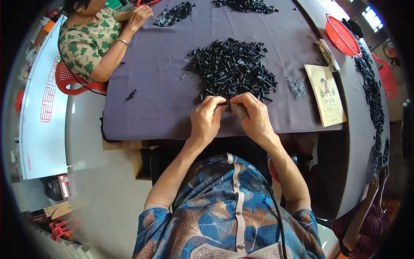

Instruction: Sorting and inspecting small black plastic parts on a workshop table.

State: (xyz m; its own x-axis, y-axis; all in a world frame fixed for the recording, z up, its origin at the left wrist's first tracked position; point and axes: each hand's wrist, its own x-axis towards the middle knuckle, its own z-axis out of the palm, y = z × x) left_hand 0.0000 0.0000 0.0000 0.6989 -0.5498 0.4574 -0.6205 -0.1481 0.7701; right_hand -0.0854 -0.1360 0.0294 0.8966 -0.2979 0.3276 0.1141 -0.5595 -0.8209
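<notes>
Close in front of me, at the near edge of the cloth-covered table, my left hand pinches a small black tube-shaped piece between thumb and fingertips. Just beside it, my right hand is closed, its fingertips drawn together near that piece. A grey speckled cover shows at its fingers, seemingly wrapped round one of them. Whether the right fingertips grip anything small is hidden. Right beyond both hands spreads a large heap of short black tubes.
A little pile of clear small pieces and a yellowish booklet lie to the right. A red basket stands farther right. More black pieces line the right-hand table. A co-worker sits at the left, another person lower right.
</notes>
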